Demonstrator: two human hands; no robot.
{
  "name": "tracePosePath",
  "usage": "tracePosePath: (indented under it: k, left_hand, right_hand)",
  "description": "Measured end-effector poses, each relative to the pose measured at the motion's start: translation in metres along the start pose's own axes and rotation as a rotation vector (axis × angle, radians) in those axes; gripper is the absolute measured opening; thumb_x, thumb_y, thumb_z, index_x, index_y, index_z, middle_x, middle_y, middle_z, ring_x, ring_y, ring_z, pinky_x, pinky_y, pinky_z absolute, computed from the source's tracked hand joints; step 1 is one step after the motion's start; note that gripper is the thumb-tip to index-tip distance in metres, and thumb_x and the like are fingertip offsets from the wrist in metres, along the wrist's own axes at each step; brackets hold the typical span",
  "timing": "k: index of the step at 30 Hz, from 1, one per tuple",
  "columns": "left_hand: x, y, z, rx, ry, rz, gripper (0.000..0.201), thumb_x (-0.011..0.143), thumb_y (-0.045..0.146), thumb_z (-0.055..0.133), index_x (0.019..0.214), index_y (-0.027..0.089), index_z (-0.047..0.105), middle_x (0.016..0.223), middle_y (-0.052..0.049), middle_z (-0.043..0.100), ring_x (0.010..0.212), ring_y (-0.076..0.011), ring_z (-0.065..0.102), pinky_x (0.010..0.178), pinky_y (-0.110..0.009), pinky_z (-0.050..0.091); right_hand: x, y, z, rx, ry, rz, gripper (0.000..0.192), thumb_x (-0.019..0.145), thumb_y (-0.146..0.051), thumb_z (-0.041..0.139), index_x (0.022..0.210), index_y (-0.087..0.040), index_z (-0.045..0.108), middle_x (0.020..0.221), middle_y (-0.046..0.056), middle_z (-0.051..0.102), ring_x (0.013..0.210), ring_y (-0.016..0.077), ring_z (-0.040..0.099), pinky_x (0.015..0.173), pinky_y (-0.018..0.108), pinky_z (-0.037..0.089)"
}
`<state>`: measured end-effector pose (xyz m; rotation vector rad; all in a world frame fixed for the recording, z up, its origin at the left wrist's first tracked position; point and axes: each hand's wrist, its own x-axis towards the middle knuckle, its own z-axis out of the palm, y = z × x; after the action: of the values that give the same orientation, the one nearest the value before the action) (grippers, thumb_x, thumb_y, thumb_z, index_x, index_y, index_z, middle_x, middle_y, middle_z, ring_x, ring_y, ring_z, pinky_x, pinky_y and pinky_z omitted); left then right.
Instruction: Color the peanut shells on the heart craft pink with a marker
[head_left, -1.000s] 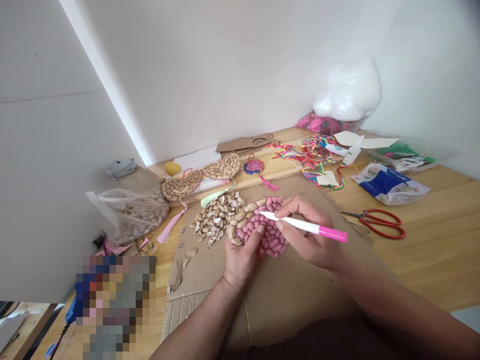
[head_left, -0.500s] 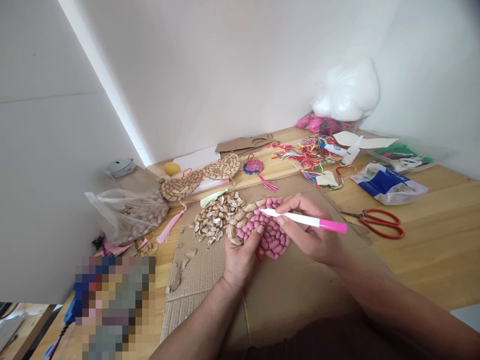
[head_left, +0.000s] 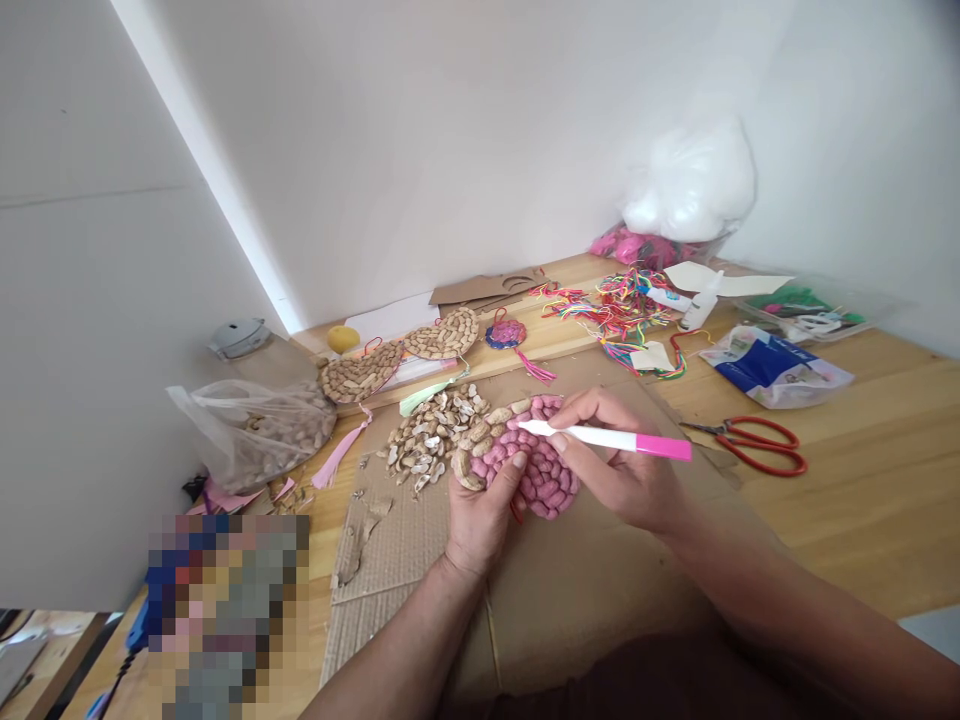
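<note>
A round disc of peanut shells (head_left: 536, 470), mostly coloured pink with a few plain shells along its upper left edge, lies on a cardboard sheet (head_left: 585, 590). My left hand (head_left: 484, 515) grips the disc's near left edge, thumb pressed on top. My right hand (head_left: 626, 470) holds a white marker with a pink cap (head_left: 607, 438), its tip touching the shells near the disc's top.
Loose shell halves (head_left: 431, 435) are piled left of the disc. A plastic bag of peanuts (head_left: 259, 430) sits further left. Two plain shell discs (head_left: 405, 355) lie behind. Red scissors (head_left: 754, 440) rest at right, coloured threads (head_left: 622, 315) and a blue packet (head_left: 776, 365) beyond.
The marker tip has shifted slightly along the top of the disc and the pen lies flatter. My left hand keeps its grip in the same place.
</note>
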<state>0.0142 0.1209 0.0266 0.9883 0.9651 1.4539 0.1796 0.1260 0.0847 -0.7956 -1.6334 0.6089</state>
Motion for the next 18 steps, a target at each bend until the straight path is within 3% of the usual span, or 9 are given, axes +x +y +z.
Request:
tracePosePath:
  k: [9, 18]
  left_hand:
    - [0.000, -0.004, -0.002, -0.018, -0.003, -0.001, 0.032, 0.077, 0.041, 0.085, 0.101, 0.024, 0.073, 0.094, -0.006, 0.079, 0.109, -0.0282, 0.073, 0.100, -0.049, 0.059]
    - [0.001, -0.002, -0.002, -0.027, 0.009, 0.027, 0.036, 0.077, 0.037, 0.086, 0.107, 0.023, 0.072, 0.100, -0.006, 0.079, 0.109, -0.0268, 0.073, 0.105, -0.047, 0.055]
  right_hand:
    - [-0.004, 0.004, 0.002, -0.007, 0.005, -0.001, 0.008, 0.095, -0.018, 0.064, 0.099, -0.024, 0.065, 0.097, 0.005, 0.070, 0.104, 0.0234, 0.069, 0.097, 0.044, 0.055]
    - [0.005, -0.010, -0.001, -0.147, 0.004, -0.140, 0.012, 0.089, -0.014, 0.061, 0.087, -0.025, 0.064, 0.081, 0.002, 0.066, 0.082, 0.0212, 0.067, 0.086, 0.042, 0.056]
